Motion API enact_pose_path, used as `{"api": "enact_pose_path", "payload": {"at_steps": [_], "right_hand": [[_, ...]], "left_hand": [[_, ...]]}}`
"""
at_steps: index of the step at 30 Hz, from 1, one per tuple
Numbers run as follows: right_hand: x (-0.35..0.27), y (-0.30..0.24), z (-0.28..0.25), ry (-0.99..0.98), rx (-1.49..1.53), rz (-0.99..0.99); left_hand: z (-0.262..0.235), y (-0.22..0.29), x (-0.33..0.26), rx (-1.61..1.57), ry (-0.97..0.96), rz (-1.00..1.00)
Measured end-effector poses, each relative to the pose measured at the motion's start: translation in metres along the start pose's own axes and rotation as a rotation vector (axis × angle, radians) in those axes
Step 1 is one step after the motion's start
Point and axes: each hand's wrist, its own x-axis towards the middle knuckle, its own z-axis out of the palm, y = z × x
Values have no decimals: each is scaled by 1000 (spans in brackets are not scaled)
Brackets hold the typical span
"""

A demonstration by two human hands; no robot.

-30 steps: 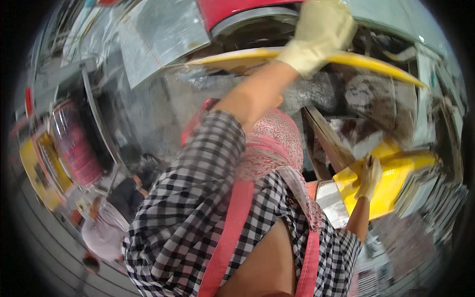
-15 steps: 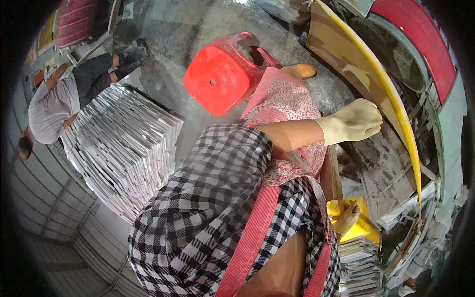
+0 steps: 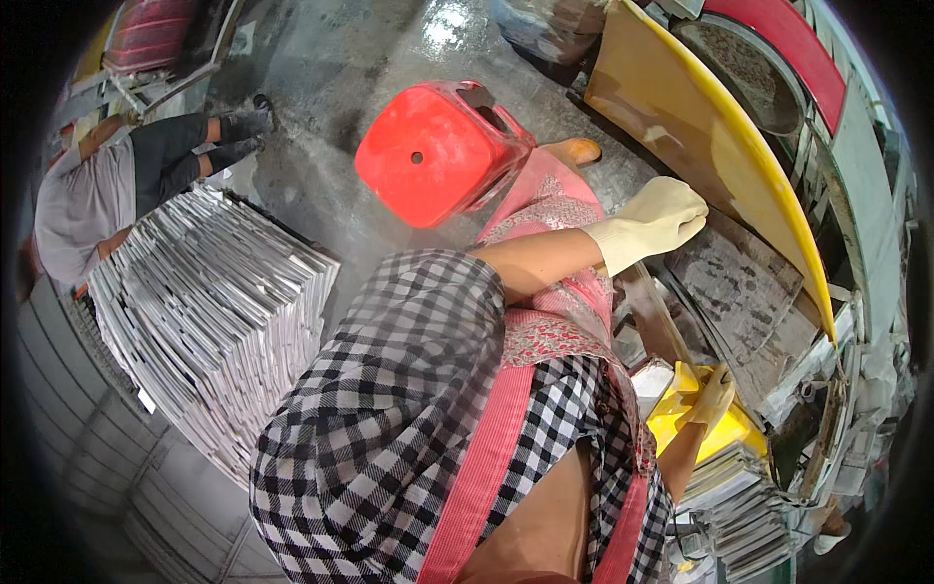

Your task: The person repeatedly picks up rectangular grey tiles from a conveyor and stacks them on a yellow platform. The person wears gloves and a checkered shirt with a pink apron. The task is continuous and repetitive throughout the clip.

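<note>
My left hand (image 3: 654,222), in a pale cream glove, is held out over a worn wooden board (image 3: 744,287). Its fingers are curled closed, and whatever they may hold is hidden. My right hand (image 3: 713,399), gloved alike, is over a bright yellow object (image 3: 671,428) with smooth faces. Those fingers look bent; their grip is too small and partly hidden to make out. Right beside the yellow object lies a pale block (image 3: 650,380). Below it stands a stack of thin flat pieces (image 3: 730,506) with light edges.
A red plastic stool (image 3: 428,156) is on the wet floor to the left. A large curved yellow panel (image 3: 700,127) rises beyond my left hand, with a red curved panel (image 3: 798,49) behind. Far left, a co-worker (image 3: 88,204) bends beside a big stack of thin sheets (image 3: 209,311).
The view has shifted slightly. My left hand has drawn back closer to my body, still closed. My right hand has moved right and up along the yellow object; the pale block now shows.
</note>
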Motion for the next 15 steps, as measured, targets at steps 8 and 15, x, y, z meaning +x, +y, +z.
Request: {"api": "enact_pose_path", "payload": {"at_steps": [8,15], "right_hand": [[12,-6,11,8,19,-18],[23,12,0,20,-61,-91]], "left_hand": [[-37,-3,-2,17,127,26],[-47,5,-11,59,105,-3]]}}
